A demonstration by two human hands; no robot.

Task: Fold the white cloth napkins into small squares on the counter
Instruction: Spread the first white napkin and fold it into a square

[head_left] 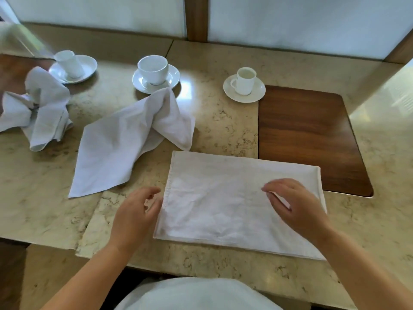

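A white napkin (pixel 214 198), folded into a flat rectangle, lies on the marble counter (pixel 44 209) in front of me. My left hand (pixel 136 215) hovers at its left edge with loosely curled fingers that hold nothing. Over the napkin's right half, my right hand (pixel 295 206) floats with relaxed fingers, also with nothing in it. An unfolded, rumpled napkin (pixel 125 142) lies to the upper left. Farther left sits a crumpled bunch of napkins (pixel 42 108).
Three white cups on saucers stand along the back: left (pixel 71 66), middle (pixel 155 73), right (pixel 244 85). A dark wooden inlay (pixel 308 135) sits in the counter at the right, partly under the folded napkin. The counter's front edge runs just below the napkin.
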